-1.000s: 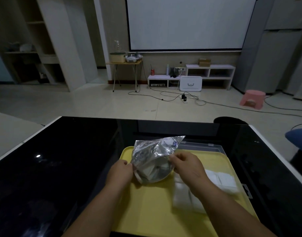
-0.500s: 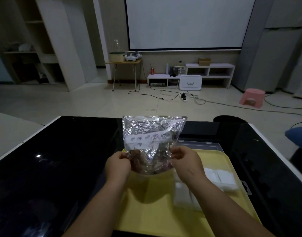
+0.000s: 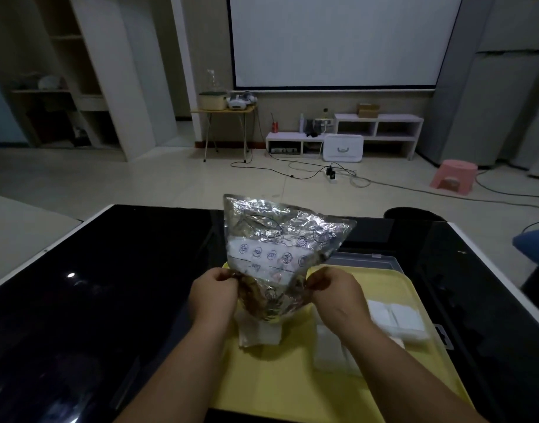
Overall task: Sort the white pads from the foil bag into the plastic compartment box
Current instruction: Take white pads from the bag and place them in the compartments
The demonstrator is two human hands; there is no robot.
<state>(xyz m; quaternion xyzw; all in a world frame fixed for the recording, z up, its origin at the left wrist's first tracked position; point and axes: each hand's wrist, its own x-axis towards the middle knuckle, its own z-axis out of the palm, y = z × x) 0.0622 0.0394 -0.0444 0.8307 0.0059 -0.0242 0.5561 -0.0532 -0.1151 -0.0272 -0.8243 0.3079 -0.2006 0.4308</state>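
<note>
The foil bag [image 3: 280, 248] is held upended above the yellow tray [image 3: 277, 389], pinched at its lower edge by the left hand [image 3: 212, 293] and right hand [image 3: 335, 293]. White pads [image 3: 259, 332] lie just beneath it (a small clump). The plastic compartment box [image 3: 369, 261] sits at 3 o'clock. Gentle shaking, kept low, is advised so pads are not scattered.

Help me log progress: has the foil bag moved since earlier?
Yes. The foil bag rose upright; its top now passes the far edge of the table.
</note>
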